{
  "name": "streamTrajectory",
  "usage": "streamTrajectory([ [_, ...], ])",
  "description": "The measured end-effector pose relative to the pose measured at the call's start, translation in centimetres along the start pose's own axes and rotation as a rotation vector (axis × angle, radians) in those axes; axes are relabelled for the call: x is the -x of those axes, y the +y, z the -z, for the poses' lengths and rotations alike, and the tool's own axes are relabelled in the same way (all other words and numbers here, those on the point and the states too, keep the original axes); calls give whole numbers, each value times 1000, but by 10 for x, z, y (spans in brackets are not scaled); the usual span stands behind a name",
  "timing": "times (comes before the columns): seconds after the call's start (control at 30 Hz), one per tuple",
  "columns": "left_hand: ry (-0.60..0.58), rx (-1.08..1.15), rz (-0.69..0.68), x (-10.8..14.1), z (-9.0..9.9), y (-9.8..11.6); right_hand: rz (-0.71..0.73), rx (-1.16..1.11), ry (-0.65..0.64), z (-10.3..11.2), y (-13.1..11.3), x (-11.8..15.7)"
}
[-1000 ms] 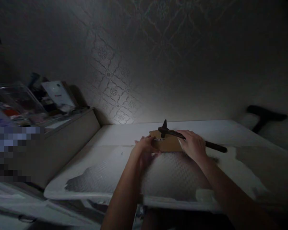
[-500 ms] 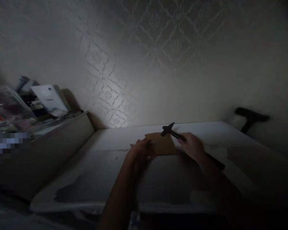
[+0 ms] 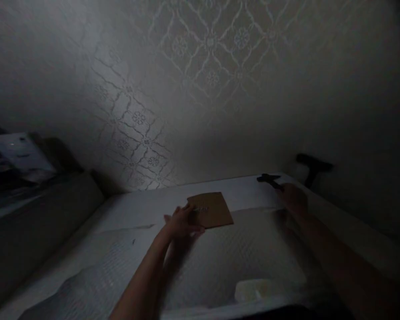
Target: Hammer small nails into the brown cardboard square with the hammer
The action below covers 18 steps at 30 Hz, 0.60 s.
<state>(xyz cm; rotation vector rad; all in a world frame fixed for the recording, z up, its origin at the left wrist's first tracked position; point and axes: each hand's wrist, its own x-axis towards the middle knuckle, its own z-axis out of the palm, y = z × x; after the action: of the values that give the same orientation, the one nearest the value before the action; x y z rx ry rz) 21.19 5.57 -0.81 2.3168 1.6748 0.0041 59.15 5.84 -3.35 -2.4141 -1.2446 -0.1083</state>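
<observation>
A flat piece of brown cardboard (image 3: 216, 213) sits over the white table. My left hand (image 3: 182, 222) grips its left edge, with fingers on top and the thumb by the lower edge. On the cardboard near my fingertips is a row of small shiny bits (image 3: 201, 209), too small to name surely. To the right, well apart from the cardboard, my right hand (image 3: 295, 198) is wrapped around the handle of a dark hammer (image 3: 269, 179). The hammer head points left and away from me. Its lower handle is hidden in shadow.
A greyish textured sheet (image 3: 233, 253) covers part of the white table (image 3: 166, 193). Near the front edge lies a pale block-like thing (image 3: 253, 290). A dark T-shaped object (image 3: 313, 165) stands at the right. Left is a raised cabinet (image 3: 53, 200) with a white box (image 3: 22, 151). Patterned wall behind.
My right hand has carried the hammer from over the cardboard to the right. My left hand stays on the cardboard. The view has shifted, and the cabinet has slid left in it.
</observation>
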Motion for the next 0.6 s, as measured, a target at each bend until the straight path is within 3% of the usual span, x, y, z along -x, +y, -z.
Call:
streamTrajectory([
  [0.13, -7, 10, 34, 1, -11, 27, -39, 31, 13, 0, 16, -21],
  [0.33, -26, 60, -67, -5, -26, 77, -16, 41, 17, -8, 32, -43],
  [0.6, -34, 50, -205, -30, -40, 149, 79, -12, 22, -16, 42, -56],
])
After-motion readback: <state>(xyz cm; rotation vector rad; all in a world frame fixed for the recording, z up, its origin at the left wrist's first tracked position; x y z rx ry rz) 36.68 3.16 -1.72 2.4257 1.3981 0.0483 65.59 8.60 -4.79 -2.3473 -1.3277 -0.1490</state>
